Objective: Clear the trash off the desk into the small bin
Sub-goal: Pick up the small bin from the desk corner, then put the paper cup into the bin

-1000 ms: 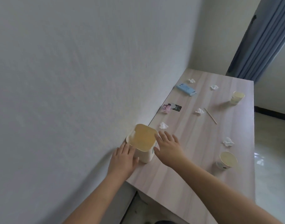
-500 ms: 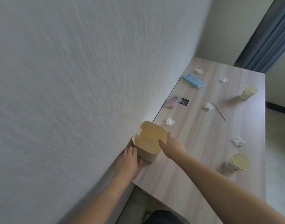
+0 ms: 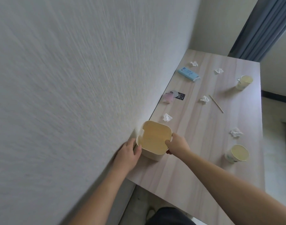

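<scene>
Cream small bin (image 3: 152,140) gripped by both hands, left hand (image 3: 128,154) and right hand (image 3: 176,144) curled round its sides.

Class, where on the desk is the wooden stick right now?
In the head view, the wooden stick lies mid-desk, right of a crumpled tissue and nearer than the far paper cup.

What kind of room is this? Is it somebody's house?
Probably a plain room in a home or office; I can't tell which. A long wooden desk stands against a bare white wall, a blue curtain hangs in the corner, and paper cups and tissues lie scattered.
</scene>
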